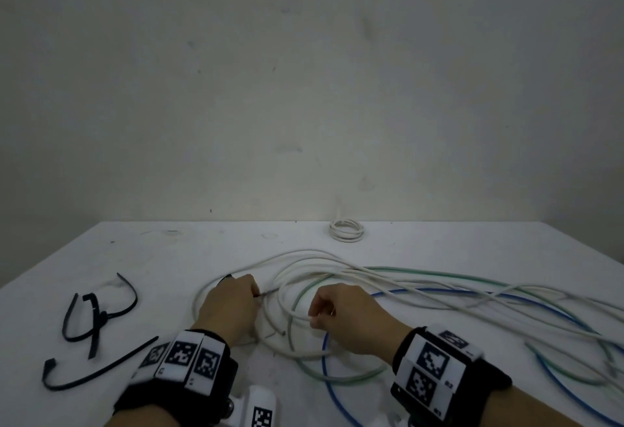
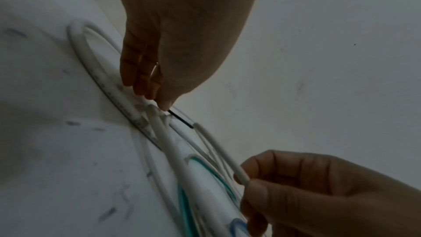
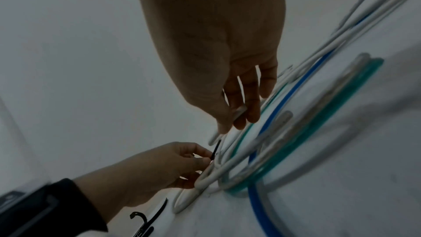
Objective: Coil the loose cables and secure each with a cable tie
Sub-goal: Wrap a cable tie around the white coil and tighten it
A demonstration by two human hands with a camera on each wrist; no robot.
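Note:
A long white cable (image 1: 304,257) lies in loose loops on the white table (image 1: 152,257), tangled with a green cable (image 1: 439,274) and a blue cable (image 1: 326,369). My left hand (image 1: 251,293) pinches a thin black cable tie (image 1: 268,291) at the left side of the loops; the tie (image 2: 182,120) sticks out from the fingertips (image 2: 165,104) towards the white cable (image 2: 216,147). My right hand (image 1: 314,317) pinches a strand of the white cable (image 2: 242,177) just right of it. In the right wrist view the fingers (image 3: 252,113) curl round that white strand (image 3: 239,113).
Spare black cable ties (image 1: 98,315) lie at the table's left, one long one (image 1: 98,371) near my left wrist. A small tied white coil (image 1: 347,230) sits at the back by the wall. Cables spread off to the right edge.

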